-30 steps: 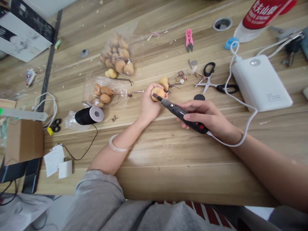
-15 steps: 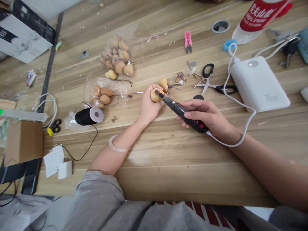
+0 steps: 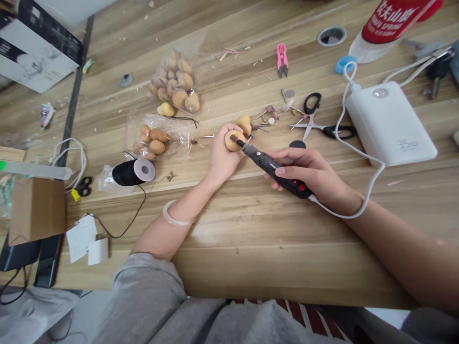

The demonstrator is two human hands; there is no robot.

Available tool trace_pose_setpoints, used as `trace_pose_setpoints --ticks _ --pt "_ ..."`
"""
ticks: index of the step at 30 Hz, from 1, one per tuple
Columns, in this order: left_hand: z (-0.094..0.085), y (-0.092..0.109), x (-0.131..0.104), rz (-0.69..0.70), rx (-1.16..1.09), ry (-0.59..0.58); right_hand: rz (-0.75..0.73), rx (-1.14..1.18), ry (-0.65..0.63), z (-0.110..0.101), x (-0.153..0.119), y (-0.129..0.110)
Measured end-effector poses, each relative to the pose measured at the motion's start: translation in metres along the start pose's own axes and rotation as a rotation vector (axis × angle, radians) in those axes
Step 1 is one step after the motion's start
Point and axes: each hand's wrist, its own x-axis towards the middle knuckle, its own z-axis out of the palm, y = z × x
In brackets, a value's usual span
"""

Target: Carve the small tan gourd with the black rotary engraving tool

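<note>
A small tan gourd (image 3: 233,145) is gripped in the curled fingers of the left hand (image 3: 223,155), at ten o'clock from the right hand (image 3: 305,171), by which a corded rotary tool (image 3: 264,161) is clasped. The tool's long axis is aimed from four o'clock toward ten, its brown bit (image 3: 234,138) poised over the gourd's face; contact cannot be confirmed.

Hands, two: left hand (image 3: 223,160), right hand (image 3: 308,174). Rotary tool (image 3: 274,172), one. Held gourd (image 3: 230,145), one. Loose gourds (image 3: 244,124), two. Clear bags of gourds, two: lower bag (image 3: 182,134), at least four inside; upper bag (image 3: 195,71), more than ten (overlapping, exact figure not readable). Power bank (image 3: 390,122), one. Bottle (image 3: 385,24), one. Pink clippers (image 3: 283,63), one pair. Open scissors (image 3: 311,120), one pair. Black thread spool (image 3: 129,173), one. Cardboard box (image 3: 38,210), one. Bracelet (image 3: 175,222), one.
</note>
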Motion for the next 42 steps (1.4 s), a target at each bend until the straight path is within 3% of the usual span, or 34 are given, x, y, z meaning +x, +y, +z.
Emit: trace_pose_setpoints --ticks 42 --pt "-0.0005 0.0040 -0.0011 -0.005 0.014 -0.007 0.009 -0.037 -0.011 0.0024 0.0007 -0.0014"
